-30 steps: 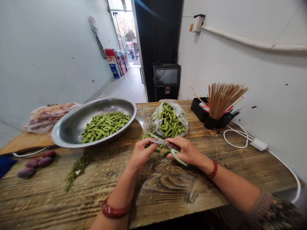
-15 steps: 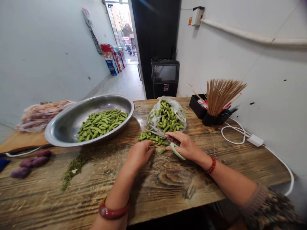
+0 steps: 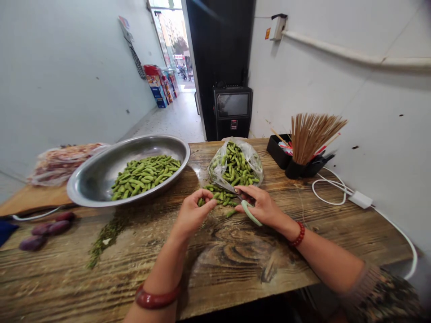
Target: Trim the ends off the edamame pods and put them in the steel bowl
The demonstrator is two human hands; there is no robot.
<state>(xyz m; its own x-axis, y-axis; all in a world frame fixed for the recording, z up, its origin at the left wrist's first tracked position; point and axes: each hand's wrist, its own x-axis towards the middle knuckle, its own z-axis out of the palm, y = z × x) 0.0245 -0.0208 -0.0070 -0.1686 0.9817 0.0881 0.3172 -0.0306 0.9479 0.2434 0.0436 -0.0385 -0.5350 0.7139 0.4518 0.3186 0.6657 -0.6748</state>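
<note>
My right hand [image 3: 264, 206] is closed around pale-green-handled scissors [image 3: 251, 214], their blades pointing left over a small pile of edamame pods [image 3: 224, 196]. Thumb and fingers of my left hand [image 3: 193, 211] are curled together, with a green edamame pod [image 3: 201, 202] partly showing between them. Just beyond the pile, a clear plastic bag [image 3: 215, 169] stands open, full of more pods. To the left, a large steel basin [image 3: 90, 184] holds a heap of pods. One loose pod lies close to my right thumb.
Plant trimmings [image 3: 104, 240] and several purple, potato-like vegetables [image 3: 50, 228] lie left on the wooden table [image 3: 229, 255]. A bagged pale-pink food [image 3: 63, 161] rests on a board behind them. Bamboo skewers [image 3: 308, 137] stand in a black holder at right, near a white cable [image 3: 392, 220].
My left hand has risen slightly and moved left, and its fingers have turned so that the green pod shows. My right hand keeps the scissors in nearly the same spot.
</note>
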